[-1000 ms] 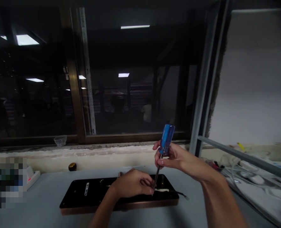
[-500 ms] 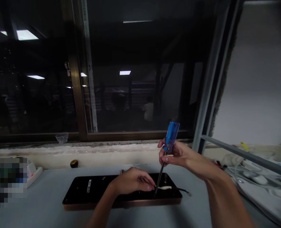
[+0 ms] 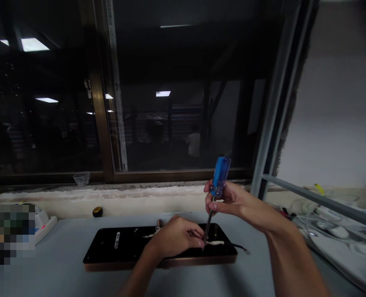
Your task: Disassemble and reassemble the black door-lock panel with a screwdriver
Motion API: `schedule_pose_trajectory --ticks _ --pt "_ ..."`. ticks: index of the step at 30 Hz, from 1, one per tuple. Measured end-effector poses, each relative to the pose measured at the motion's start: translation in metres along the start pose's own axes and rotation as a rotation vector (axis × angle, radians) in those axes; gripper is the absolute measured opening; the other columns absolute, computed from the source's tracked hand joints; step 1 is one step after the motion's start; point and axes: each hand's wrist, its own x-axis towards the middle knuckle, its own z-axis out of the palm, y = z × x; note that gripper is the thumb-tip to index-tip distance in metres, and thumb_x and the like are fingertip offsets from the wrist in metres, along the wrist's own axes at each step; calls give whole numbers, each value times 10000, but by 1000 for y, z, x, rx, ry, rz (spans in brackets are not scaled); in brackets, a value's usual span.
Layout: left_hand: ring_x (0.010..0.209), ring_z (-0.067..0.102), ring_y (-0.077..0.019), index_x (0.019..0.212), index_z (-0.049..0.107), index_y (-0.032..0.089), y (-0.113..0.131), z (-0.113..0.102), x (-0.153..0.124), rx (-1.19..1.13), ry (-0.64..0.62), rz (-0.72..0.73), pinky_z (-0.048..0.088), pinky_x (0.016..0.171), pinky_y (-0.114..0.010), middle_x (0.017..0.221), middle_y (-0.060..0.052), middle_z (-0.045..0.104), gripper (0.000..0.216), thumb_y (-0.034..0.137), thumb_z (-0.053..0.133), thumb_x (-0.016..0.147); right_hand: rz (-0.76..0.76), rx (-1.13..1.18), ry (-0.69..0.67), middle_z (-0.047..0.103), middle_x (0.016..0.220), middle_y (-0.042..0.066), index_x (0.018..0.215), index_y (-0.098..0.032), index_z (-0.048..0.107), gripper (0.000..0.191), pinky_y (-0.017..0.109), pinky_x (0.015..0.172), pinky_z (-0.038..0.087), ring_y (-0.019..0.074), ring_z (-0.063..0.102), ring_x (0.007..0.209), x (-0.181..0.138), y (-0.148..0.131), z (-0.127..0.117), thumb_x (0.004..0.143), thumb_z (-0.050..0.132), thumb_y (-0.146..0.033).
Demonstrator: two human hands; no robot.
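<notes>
A flat black panel point(image 3: 118, 247) with a copper-coloured edge lies on the pale table. My right hand point(image 3: 229, 202) is closed round a screwdriver with a clear blue handle point(image 3: 220, 175), held nearly upright, its shaft tip down on the panel's right part. My left hand point(image 3: 177, 237) rests on the panel with its fingers pinched together right at the shaft's tip; what they pinch is too small to make out. A white wire point(image 3: 215, 243) and a thin black lead point(image 3: 240, 247) run off the panel's right end.
A dark window with a brown frame fills the back, above a rough white sill point(image 3: 124, 198). A small clear cup point(image 3: 81, 178) stands on the sill and a small dark round knob point(image 3: 97, 211) below it. A white device point(image 3: 43, 222) sits at left; cables and white parts point(image 3: 328, 227) crowd the right.
The view has shifted a little. My right hand has brought the screwdriver slightly more upright, and my left hand has stayed pinched at its tip on the panel.
</notes>
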Motion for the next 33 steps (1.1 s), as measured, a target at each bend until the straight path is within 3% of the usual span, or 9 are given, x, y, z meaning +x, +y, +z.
schedule_pose_trajectory --ticks 11,19,22,25,29,33 --pt "659 571 -108 764 645 128 3 0 1 44 11 -11 435 645 -193 676 -1 625 102 169 591 687 14 -35 -35 552 744 -8 961 -193 457 391 319 677 406 149 527 709 0 -5 3 672 658 -363" --pt "756 596 -130 900 648 122 3 0 -2 16 -111 19 443 696 -214 819 -39 668 203 185 554 732 55 -32 -263 547 787 4 1025 -193 435 378 311 709 416 142 524 749 -4 -11 7 730 604 -358" --pt "786 610 -136 953 649 124 2 2 -3 58 -135 45 441 696 -206 861 -47 680 240 210 529 763 44 -42 -269 530 810 7 970 -185 471 318 304 719 421 139 518 768 -2 -9 9 725 606 -337" --pt "814 615 -145 952 656 151 2 -1 -3 178 -127 61 438 723 -212 883 -33 685 237 234 536 765 13 -89 -252 508 802 2 851 -186 495 234 290 706 420 138 507 765 1 -6 9 708 620 -324" --pt "1003 555 -170 1036 618 205 5 -14 -5 459 -23 99 375 892 -249 1061 -23 643 307 250 573 735 4 -134 -263 503 755 -9 779 -188 502 170 276 673 403 131 486 727 3 -6 9 709 616 -294" --pt "1077 511 -216 1057 589 197 3 -19 -7 760 104 -16 336 947 -338 1114 -60 611 298 269 457 799 22 -146 -297 500 714 -21 734 -185 508 175 269 639 389 120 466 679 3 -7 9 683 637 -292"
